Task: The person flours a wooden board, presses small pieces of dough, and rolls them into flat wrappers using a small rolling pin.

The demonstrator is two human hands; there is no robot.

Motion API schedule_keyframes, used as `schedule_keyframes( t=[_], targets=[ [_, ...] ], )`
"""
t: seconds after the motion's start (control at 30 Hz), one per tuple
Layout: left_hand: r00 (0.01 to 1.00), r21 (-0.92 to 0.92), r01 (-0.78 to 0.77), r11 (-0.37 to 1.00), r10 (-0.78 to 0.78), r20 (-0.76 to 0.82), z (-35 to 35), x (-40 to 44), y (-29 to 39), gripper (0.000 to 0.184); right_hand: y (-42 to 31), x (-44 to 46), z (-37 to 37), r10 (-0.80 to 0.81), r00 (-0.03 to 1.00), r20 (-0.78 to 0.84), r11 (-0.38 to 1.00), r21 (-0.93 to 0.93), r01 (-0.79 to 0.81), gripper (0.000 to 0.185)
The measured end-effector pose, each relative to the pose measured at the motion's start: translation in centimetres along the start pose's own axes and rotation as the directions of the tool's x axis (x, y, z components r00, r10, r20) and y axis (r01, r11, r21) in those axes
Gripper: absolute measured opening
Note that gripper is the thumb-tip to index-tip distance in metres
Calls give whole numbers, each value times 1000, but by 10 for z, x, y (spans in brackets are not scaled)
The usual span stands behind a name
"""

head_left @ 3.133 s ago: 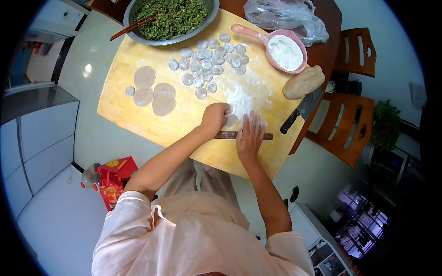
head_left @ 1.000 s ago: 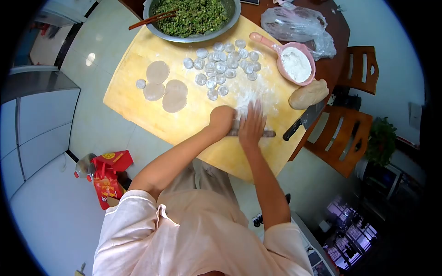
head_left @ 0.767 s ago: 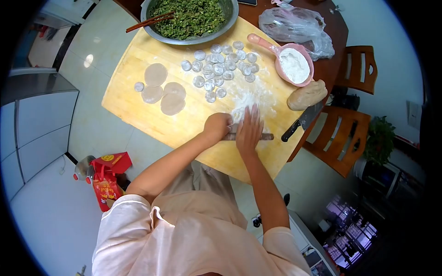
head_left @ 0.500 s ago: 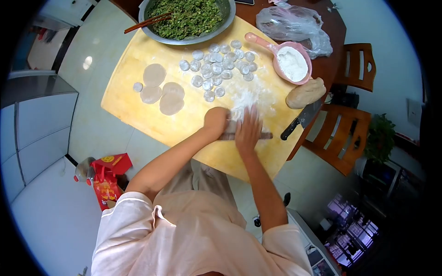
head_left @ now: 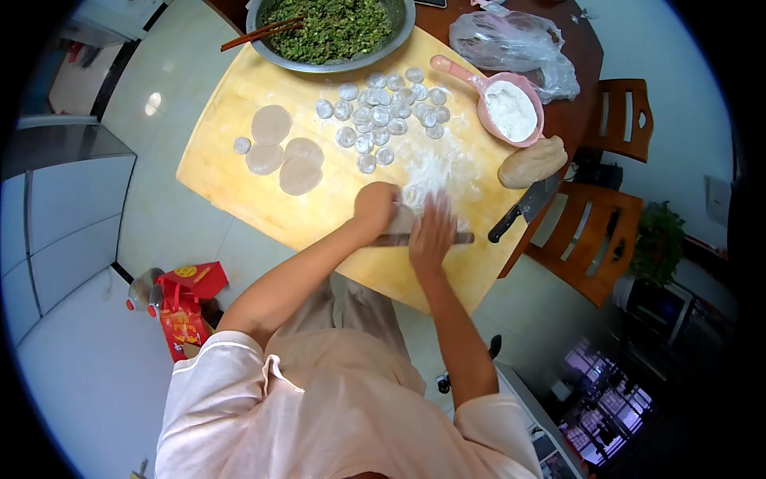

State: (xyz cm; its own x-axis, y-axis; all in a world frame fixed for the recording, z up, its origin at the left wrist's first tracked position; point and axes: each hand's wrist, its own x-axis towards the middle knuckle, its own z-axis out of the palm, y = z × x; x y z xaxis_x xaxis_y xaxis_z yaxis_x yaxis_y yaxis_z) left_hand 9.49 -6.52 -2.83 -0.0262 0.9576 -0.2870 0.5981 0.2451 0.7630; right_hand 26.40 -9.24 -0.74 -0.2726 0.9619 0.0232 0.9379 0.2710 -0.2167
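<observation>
My left hand [head_left: 375,210] is closed on the edge of a dough wrapper [head_left: 405,220], its fingertips partly hidden. Flat across a dark wooden rolling pin [head_left: 463,238] lies my right hand [head_left: 432,233], fingers stretched forward over the wrapper's right side. Loose flour [head_left: 427,177] is spread on the yellow board [head_left: 231,188] just beyond both hands. Rolled wrappers [head_left: 301,175] lie to the left, some overlapping, beside one small dough piece [head_left: 242,145]. Many floured dough discs [head_left: 363,116] are grouped farther back.
A metal bowl [head_left: 275,60] of chopped green filling stands at the back, chopsticks [head_left: 255,34] across its rim. On the right are a pink scoop of flour [head_left: 511,110], a dough lump [head_left: 532,162], and a knife [head_left: 504,224] near the edge. A plastic bag [head_left: 507,40] lies behind.
The rolling pin now shows farther out to the left, below my left hand. Both hands stay in nearly the same place, and the whole view has shifted slightly.
</observation>
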Motion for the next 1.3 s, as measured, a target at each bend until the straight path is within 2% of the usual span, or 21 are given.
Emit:
schedule_keyframes(
  t=[0.1,0.13,0.23,0.27,0.37,0.4,0.5,0.53,0.63,0.67,0.77,0.8,0.9,1.0,1.1,1.13,1.23,1.3],
  targets=[
    [977,-338,206,918,-177,116,-12,-11,-14,8,-1,-17,-5,-10,999,46,999,-44,12,57],
    [962,-316,243,917,-185,202,-14,-14,-12,7,-3,-12,-7,-6,998,55,998,-54,9,56],
    [994,-58,-84,995,80,-73,-13,-22,13,13,-10,54,2,5,1000,-3,999,-40,-5,58],
    [998,42,-34,999,36,-50,-14,-17,25,11,-13,70,5,17,1000,-9,1000,-20,-17,58],
    [994,234,-30,972,4,110,-19,1,38,5,-14,85,4,33,999,-25,999,12,-32,59],
    [999,271,-25,962,12,47,-10,4,28,4,-13,71,2,24,999,-26,1000,12,-24,60],
    [1000,7,24,1000,-24,4,-8,-7,-2,4,2,-5,5,-9,1000,7,1000,-9,9,62],
    [992,-248,125,961,-130,-5,-20,-15,2,4,3,-20,0,-10,1000,27,999,-38,11,61],
    [978,-350,198,916,-160,133,-21,-24,-4,4,-1,2,-1,0,999,49,999,-41,2,60],
    [981,-233,166,958,-136,140,-21,-27,2,5,-6,22,0,2,999,53,1000,-27,-1,60],
    [997,125,-34,992,42,-61,-16,-18,28,7,-14,79,6,16,1000,-20,1000,23,-15,60],
    [998,231,-47,972,39,39,-15,-11,30,8,-14,83,9,18,1000,-24,1000,21,-18,60],
    [998,269,-62,961,60,15,-12,-4,20,12,-11,76,8,18,1000,-24,1000,16,-17,60],
    [998,-22,50,999,-51,-29,-15,-11,0,10,2,-5,1,8,999,41,1000,-8,-8,59],
    [978,-335,209,919,-194,78,-22,-19,-17,8,4,-24,-3,-15,998,67,999,-38,18,58],
    [973,-314,215,925,-177,146,-19,-19,-22,11,1,-4,-3,-28,998,52,999,-26,29,57],
    [998,-65,-15,998,11,-61,-26,-22,8,13,-12,65,4,-26,999,-26,999,35,27,55],
    [1000,146,-27,989,26,9,-22,-8,20,10,-12,75,5,-7,998,-63,998,56,10,54]
  ],
)
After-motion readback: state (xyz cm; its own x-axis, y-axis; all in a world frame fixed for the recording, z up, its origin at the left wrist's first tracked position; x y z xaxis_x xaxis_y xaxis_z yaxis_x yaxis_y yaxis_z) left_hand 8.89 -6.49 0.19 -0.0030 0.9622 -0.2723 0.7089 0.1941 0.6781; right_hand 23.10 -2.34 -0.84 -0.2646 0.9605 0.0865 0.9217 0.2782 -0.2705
